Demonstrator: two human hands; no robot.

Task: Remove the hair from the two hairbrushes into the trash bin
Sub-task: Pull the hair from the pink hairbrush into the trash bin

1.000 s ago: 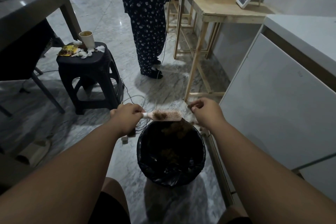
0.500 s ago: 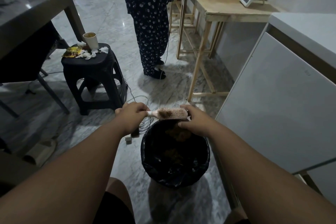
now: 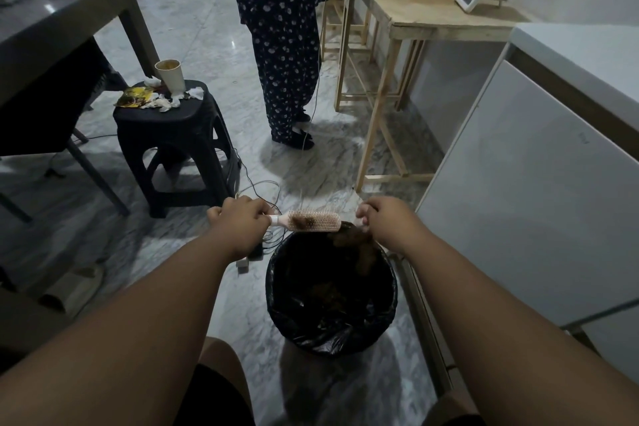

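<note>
Left of the frame, a squat black plastic stool [image 3: 173, 128] carries a tan paper cup [image 3: 170, 75] and crumpled tissues, well apart from the action. Moving in to lower centre, the left hand [image 3: 238, 218] is wrapped in a fist round the handle of the pale pink plastic hairbrush [image 3: 313, 221]. It holds the brush level, bristles facing up, right above the far rim of the round trash bin lined with a black plastic bag [image 3: 332, 332] — so I'd say anything plucked loose drops straight in. A clump of brown hair [image 3: 301, 220] sits tangled in the bristles near the handle end; the tip end looks bare. Just off that tip, the right hand [image 3: 383, 218] hangs over the bin's rim with fingers curled inward — pinching strands or empty, I cannot tell. Brown tufts lie inside the bin below it. Far right stands a white cabinet front [image 3: 518, 183]. The second brush is nowhere in view.
</note>
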